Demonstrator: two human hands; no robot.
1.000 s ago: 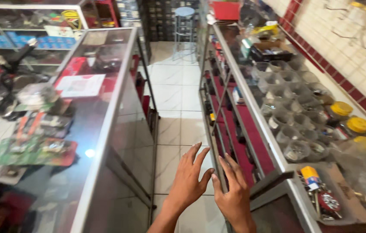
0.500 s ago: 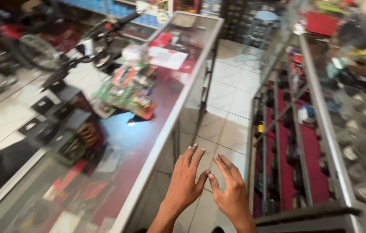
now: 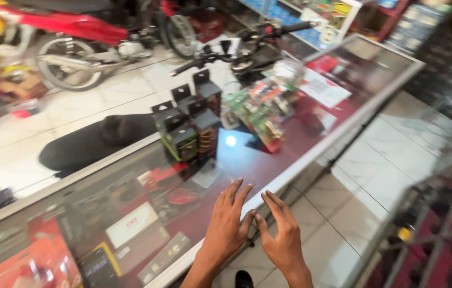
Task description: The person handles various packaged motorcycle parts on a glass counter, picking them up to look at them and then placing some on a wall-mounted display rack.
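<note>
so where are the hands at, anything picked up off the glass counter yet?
Nothing picked up. Left hand and right hand are both empty, fingers spread, thumbs nearly touching, held over the near edge of the glass counter. In hand: nothing more than that hover. Untouched: the boxed parts and green packets standing farther along the countertop, and the goods inside the case.

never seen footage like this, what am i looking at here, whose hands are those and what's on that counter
One camera, worn on a person's head, looks down at their own bare hands. The left hand and right hand are spread open with fingers up, holding nothing, over the edge of a glass counter. On the glass stand dark boxes and green packets, with white paper farther along. Red and dark packaged goods lie under the glass. Beyond it stands a motorcycle on a tiled floor.
</note>
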